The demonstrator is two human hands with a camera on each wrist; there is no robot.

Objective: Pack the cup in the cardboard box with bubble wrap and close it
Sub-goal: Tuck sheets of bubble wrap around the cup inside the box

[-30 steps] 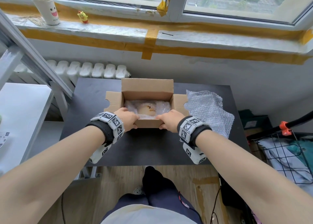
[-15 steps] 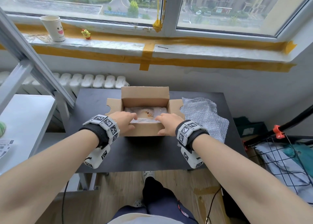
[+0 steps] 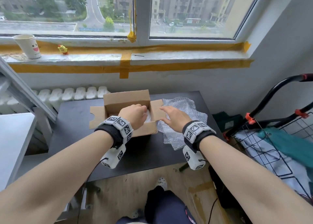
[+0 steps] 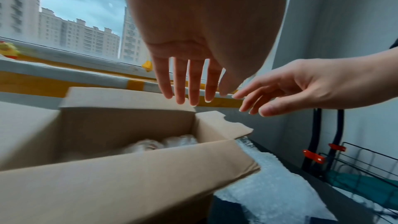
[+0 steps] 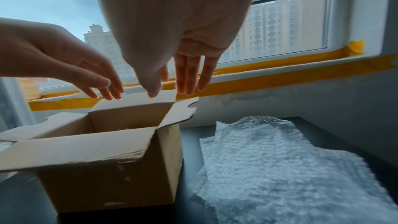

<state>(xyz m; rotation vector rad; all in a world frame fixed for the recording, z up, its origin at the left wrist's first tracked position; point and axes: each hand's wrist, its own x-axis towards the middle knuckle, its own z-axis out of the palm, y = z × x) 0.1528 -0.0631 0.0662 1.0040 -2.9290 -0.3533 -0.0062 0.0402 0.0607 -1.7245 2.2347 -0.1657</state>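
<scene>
An open cardboard box (image 3: pixel 145 130) stands on the black table (image 3: pixel 74 122) with its flaps up. Inside lies the cup bundled in bubble wrap (image 4: pixel 150 146), mostly hidden by the front wall. My left hand (image 3: pixel 133 115) hovers over the opening with straight fingers (image 4: pixel 189 83) and holds nothing. My right hand (image 3: pixel 172 116) is spread over the box's right flap (image 3: pixel 156 106), also holding nothing; its fingers (image 5: pixel 187 76) point down toward the flap's edge. A loose sheet of bubble wrap (image 3: pixel 183 122) lies on the table right of the box (image 5: pixel 96 159).
A paper cup (image 3: pixel 28 45) and a small yellow toy (image 3: pixel 63 49) sit on the windowsill. A radiator (image 3: pixel 72 95) runs behind the table. A wire cart (image 3: pixel 279 139) with cloth stands at the right, a white table (image 3: pixel 13 139) at the left.
Both hands have let go of the box's near edge and lifted. The left hand moved over the opening, the right hand out toward the right flap.
</scene>
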